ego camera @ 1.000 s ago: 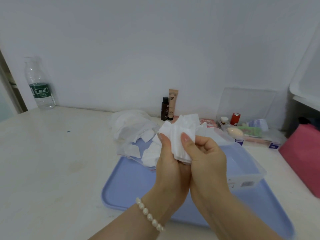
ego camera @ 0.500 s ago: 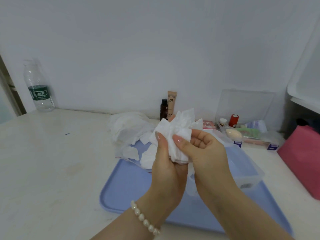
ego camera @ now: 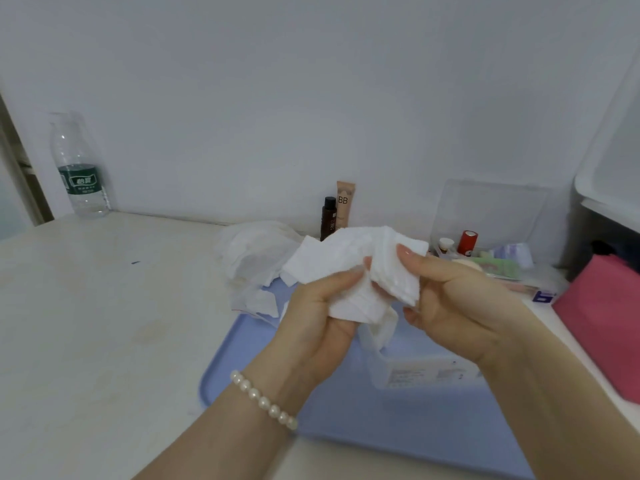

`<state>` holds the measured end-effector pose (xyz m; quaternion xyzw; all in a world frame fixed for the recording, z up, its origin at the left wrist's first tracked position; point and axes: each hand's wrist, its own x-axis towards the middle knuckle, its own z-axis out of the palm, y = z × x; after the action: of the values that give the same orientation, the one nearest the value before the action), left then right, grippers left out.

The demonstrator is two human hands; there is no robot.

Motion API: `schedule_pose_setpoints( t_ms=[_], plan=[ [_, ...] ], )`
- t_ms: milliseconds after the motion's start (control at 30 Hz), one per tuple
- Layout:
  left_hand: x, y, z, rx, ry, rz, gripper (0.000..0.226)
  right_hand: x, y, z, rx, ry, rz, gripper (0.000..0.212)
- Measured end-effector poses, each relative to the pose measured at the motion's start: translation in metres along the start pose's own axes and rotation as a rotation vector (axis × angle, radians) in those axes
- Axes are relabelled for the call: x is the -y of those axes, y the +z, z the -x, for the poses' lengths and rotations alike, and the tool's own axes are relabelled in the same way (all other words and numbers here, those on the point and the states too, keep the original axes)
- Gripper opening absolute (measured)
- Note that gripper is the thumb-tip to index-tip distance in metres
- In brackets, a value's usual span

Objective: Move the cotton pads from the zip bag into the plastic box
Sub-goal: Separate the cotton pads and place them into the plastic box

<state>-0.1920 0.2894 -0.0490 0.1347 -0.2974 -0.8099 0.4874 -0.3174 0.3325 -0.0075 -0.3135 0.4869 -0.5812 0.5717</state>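
A bunch of white square cotton pads is held up over the blue tray. My left hand grips the bunch from below. My right hand pinches the right part of the bunch between thumb and fingers. The clear plastic box stands on the tray under my hands, largely hidden by them. The crumpled clear zip bag lies at the tray's far left corner with more white pads in and around it.
A water bottle stands far left by the wall. A dark bottle and a BB tube stand behind the bag. A clear organiser with small items sits back right, a pink box at the right edge.
The bunch of pads has spread sideways between my hands. My right hand has shifted to the right with part of the bunch, and my left thumb now lies across the pads.
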Motion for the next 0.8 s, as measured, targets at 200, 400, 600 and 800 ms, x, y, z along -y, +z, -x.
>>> schedule_pose_setpoints(
  t_ms=[200, 400, 600, 800],
  plan=[
    [0.002, -0.004, -0.005, -0.076, -0.039, -0.058, 0.032, 0.012, -0.012, 0.001, 0.067, 0.006, -0.048, 0.023],
    [-0.002, -0.007, -0.004, -0.072, -0.062, -0.072, 0.031, 0.021, -0.035, -0.009, 0.0, -0.21, -0.081, 0.02],
    [-0.001, -0.008, -0.004, -0.049, -0.057, -0.178, 0.029, 0.007, -0.028, -0.013, -0.007, -0.218, 0.248, 0.053],
    [-0.001, -0.006, -0.002, 0.026, -0.055, -0.19, 0.029, -0.002, -0.019, -0.016, -0.089, -0.29, 0.307, 0.03]
  ],
)
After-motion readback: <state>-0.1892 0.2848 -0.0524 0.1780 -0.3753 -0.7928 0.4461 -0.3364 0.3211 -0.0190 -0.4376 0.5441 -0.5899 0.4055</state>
